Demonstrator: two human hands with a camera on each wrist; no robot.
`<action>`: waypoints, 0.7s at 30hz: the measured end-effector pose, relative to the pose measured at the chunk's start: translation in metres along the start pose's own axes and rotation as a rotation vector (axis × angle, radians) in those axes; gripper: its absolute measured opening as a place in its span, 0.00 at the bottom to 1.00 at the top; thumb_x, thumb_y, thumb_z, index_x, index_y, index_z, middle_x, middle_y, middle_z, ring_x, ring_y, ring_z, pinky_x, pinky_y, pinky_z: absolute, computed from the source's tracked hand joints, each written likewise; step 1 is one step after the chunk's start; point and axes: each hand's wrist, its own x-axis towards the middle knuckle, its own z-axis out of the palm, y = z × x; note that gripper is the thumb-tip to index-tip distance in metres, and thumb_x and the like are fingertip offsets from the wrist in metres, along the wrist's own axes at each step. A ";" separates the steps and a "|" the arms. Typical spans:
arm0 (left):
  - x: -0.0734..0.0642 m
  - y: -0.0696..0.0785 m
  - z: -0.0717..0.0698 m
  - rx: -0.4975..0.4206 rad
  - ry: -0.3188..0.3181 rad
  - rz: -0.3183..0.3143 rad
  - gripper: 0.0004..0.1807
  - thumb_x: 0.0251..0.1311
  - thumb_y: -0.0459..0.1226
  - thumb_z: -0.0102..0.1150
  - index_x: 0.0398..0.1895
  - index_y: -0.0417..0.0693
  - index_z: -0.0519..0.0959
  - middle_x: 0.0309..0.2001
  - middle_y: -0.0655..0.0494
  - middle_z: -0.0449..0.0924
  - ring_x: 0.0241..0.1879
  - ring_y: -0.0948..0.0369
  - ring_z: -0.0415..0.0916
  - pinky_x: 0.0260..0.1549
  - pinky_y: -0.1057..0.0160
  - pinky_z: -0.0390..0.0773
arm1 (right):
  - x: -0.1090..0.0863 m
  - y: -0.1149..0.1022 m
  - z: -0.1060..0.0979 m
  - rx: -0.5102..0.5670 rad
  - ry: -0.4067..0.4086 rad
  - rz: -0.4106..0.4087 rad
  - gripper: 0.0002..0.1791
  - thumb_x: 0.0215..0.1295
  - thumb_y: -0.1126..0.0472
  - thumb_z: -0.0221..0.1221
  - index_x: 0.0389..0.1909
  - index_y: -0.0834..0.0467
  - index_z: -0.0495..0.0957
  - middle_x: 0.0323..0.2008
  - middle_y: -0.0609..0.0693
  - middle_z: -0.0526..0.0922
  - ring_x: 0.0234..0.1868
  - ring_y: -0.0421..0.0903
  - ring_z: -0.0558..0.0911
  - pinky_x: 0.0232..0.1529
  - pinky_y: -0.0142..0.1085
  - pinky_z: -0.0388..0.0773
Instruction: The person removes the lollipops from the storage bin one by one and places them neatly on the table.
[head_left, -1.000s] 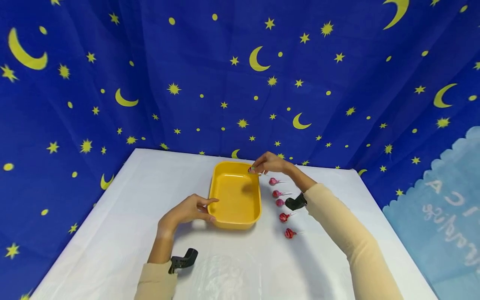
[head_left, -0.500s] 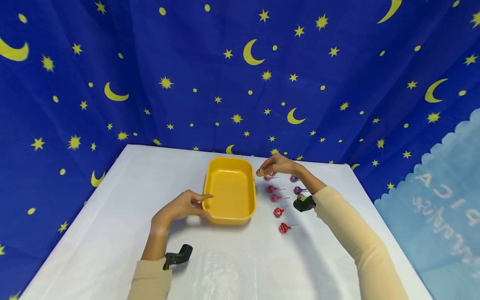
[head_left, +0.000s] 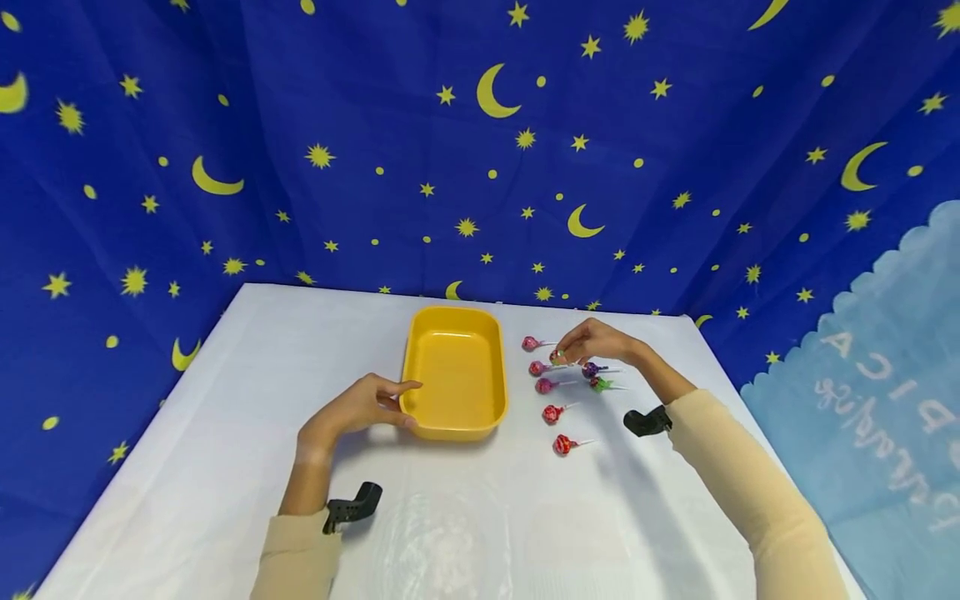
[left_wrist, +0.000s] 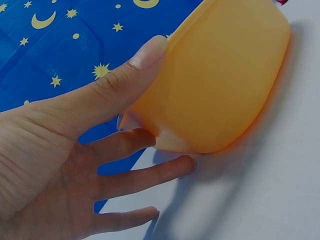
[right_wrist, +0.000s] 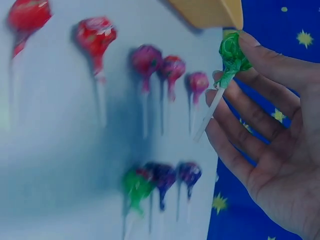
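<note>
My left hand (head_left: pixel 358 410) grips the near left corner of a yellow plastic tray (head_left: pixel 453 433), thumb and index finger at its rim. In the left wrist view, the thumb lies along the tray's wall (left_wrist: pixel 225 80) and the other fingers are spread loosely. Between thumb and fingertips my right hand (head_left: pixel 600 340) pinches a green-wrapped lollipop (right_wrist: pixel 231 52), its white stick pointing down in the right wrist view. Below that hand, several red and pink lollipops (head_left: pixel 552 414) lie in a column right of the tray. A green lollipop (head_left: pixel 598 384) and purple lollipops (right_wrist: pixel 164 177) lie further right.
A white cloth covers the table (head_left: pixel 187 467). Behind it hangs a blue curtain (head_left: pixel 360 108) with yellow moons and stars. A light blue lettered panel (head_left: pixel 885 400) stands at the right. Clear plastic (head_left: pixel 442 533) lies at the table's front.
My right hand, still pinching the lollipop, has moved right from the tray's far right rim to above the lollipops. The left hand keeps its grip on the tray. The head view has shifted slightly.
</note>
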 end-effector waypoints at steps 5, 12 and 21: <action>0.001 0.000 0.001 -0.004 -0.001 -0.012 0.38 0.47 0.43 0.76 0.63 0.43 0.75 0.39 0.52 0.86 0.37 0.61 0.77 0.41 0.61 0.74 | -0.024 0.018 0.000 -0.017 -0.001 0.035 0.14 0.60 0.59 0.65 0.44 0.64 0.85 0.36 0.52 0.87 0.36 0.46 0.81 0.41 0.46 0.81; -0.002 -0.006 -0.001 -0.002 -0.010 -0.012 0.38 0.48 0.44 0.75 0.63 0.42 0.74 0.43 0.48 0.86 0.39 0.61 0.78 0.43 0.59 0.74 | -0.042 0.047 0.010 -0.044 0.002 0.110 0.14 0.58 0.61 0.65 0.42 0.66 0.84 0.34 0.52 0.86 0.33 0.42 0.80 0.38 0.45 0.81; 0.004 0.001 -0.001 0.003 -0.022 -0.003 0.38 0.48 0.43 0.75 0.64 0.41 0.74 0.39 0.50 0.86 0.36 0.61 0.78 0.40 0.63 0.74 | -0.058 0.068 0.013 -0.067 -0.029 0.115 0.11 0.56 0.63 0.68 0.36 0.67 0.84 0.23 0.45 0.81 0.22 0.39 0.72 0.24 0.30 0.70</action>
